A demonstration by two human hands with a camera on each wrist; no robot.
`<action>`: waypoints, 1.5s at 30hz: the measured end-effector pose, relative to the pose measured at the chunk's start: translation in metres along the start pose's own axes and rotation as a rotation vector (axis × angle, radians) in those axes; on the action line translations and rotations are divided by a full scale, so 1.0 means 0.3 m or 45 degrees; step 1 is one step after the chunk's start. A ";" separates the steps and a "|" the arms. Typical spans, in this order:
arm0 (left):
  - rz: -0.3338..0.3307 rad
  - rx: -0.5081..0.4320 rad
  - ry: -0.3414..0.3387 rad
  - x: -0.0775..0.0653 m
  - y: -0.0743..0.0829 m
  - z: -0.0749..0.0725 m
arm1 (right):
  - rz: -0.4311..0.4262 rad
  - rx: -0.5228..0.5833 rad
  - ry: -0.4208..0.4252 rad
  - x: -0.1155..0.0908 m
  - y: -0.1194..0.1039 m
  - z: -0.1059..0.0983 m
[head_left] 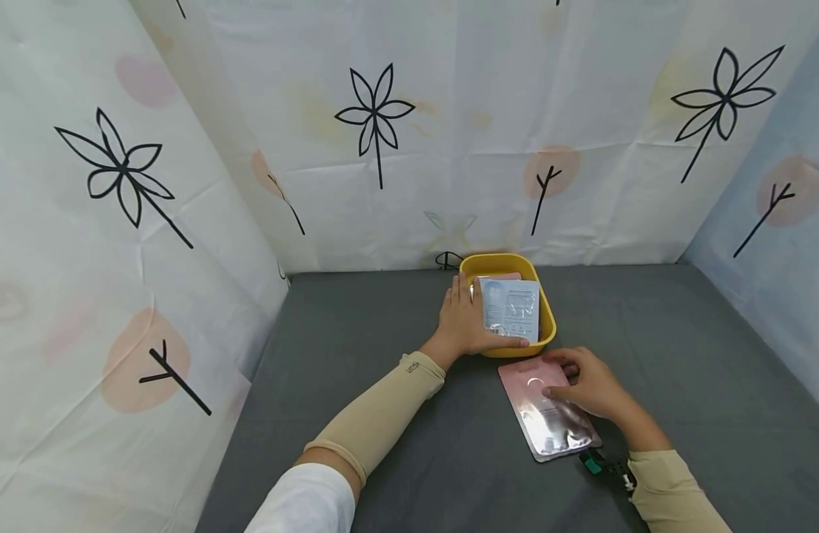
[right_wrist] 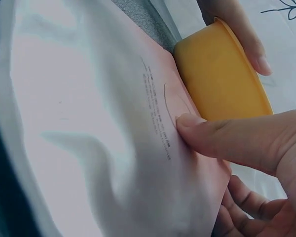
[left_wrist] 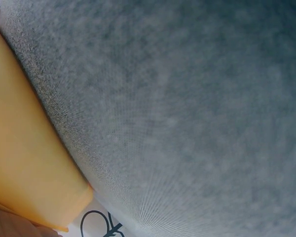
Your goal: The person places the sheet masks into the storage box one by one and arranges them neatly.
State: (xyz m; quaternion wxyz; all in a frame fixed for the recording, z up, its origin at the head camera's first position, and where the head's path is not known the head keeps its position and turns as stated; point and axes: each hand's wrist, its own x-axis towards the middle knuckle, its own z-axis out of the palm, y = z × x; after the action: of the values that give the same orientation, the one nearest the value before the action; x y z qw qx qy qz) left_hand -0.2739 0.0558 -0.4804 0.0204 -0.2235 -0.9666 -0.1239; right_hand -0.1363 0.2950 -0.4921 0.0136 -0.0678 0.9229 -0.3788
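A pink, silvery foil face-mask packet (head_left: pixel 549 414) lies at a slant on the dark table in front of a yellow plastic basket (head_left: pixel 551 326). My right hand (head_left: pixel 592 385) pinches its upper right edge. In the right wrist view the thumb (right_wrist: pixel 202 133) presses the printed face and the other fingers curl by the edge. With fingers straight, my left hand (head_left: pixel 464 318) rests on the basket's left side, thumb along the near rim. Inside the basket lies a pale blue-white printed packet (head_left: pixel 512 307), with a pink edge showing behind it. The left wrist view mostly shows tabletop and the basket's wall (left_wrist: pixel 29 143).
The grey tabletop (head_left: pixel 356 311) runs back to a white cloth wall (head_left: pixel 462 192) with leaf drawings, close behind the basket. Side cloths stand at left and right. A dark strap with a green piece (head_left: pixel 592 464) sits by the right wrist.
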 end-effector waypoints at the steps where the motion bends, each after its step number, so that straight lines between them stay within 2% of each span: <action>1: 0.000 0.002 0.001 -0.001 0.000 -0.002 | -0.007 0.006 0.002 -0.001 0.002 0.000; 7: 0.002 0.007 -0.002 -0.003 -0.001 -0.002 | -0.055 0.028 0.033 -0.010 0.008 0.000; 16: 0.011 0.022 0.003 -0.002 -0.004 -0.001 | -0.064 0.030 0.075 -0.022 0.013 -0.007; 25: -0.001 0.002 -0.025 0.003 -0.005 0.004 | -0.096 0.052 0.055 -0.023 0.022 -0.009; 31: -0.001 -0.003 -0.012 0.004 -0.004 0.001 | -0.108 0.059 0.054 -0.019 0.028 -0.010; 45: -0.005 -0.024 -0.023 0.001 -0.001 -0.004 | -0.076 0.073 0.045 -0.021 0.027 -0.012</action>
State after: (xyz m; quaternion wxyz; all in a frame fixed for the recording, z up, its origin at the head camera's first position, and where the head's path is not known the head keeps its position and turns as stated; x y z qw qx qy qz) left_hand -0.2742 0.0552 -0.4792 0.0092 -0.2230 -0.9659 -0.1311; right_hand -0.1311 0.3039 -0.4954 -0.0121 -0.0882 0.9093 -0.4065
